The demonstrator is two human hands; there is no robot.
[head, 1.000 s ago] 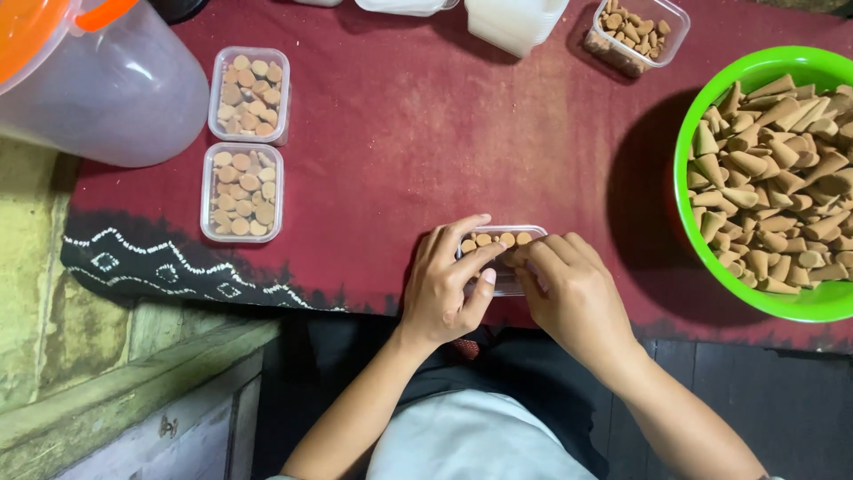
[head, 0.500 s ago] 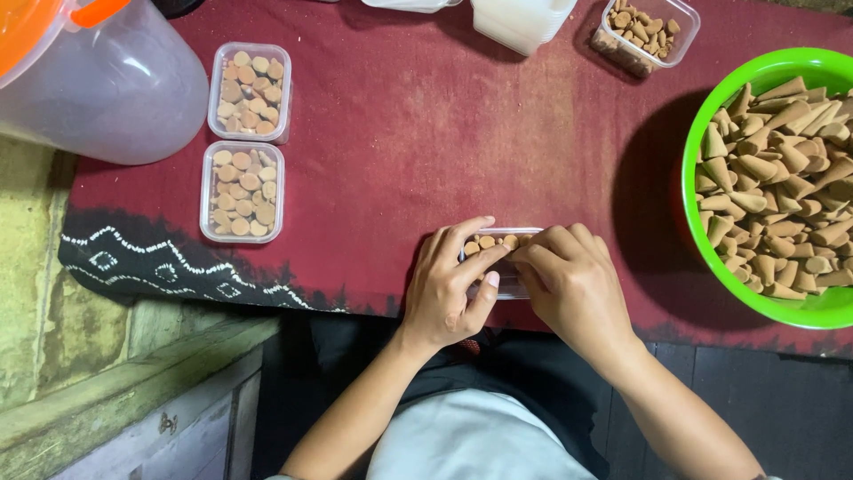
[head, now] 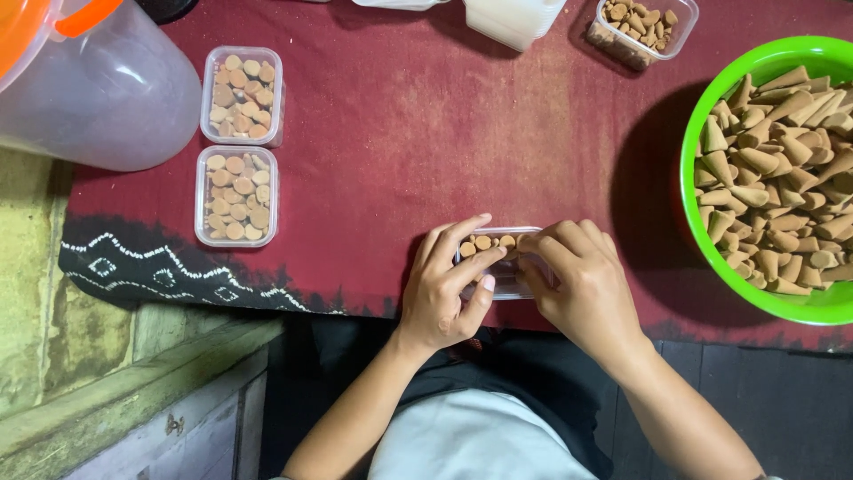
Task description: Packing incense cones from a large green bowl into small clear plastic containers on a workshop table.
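A small clear plastic box (head: 499, 240) with several brown cones standing in it lies near the front edge of the dark red cloth (head: 426, 151). My left hand (head: 444, 289) grips the box's left side, fingers curled over its rim. My right hand (head: 577, 280) covers the right part of the box, fingertips pressing on the cones inside. Much of the box is hidden beneath both hands.
A green bowl (head: 711, 267) heaped with brown cones sits at the right. Two filled clear boxes (head: 242, 95) (head: 236, 196) lie at the left. A large plastic jug (head: 98, 89) with an orange lid stands far left. Another box of cones (head: 641, 27) and a white container (head: 515, 20) are at the back.
Both hands shifted slightly on the small box; the fingers of my right hand have moved further over it. The box itself stays in place.
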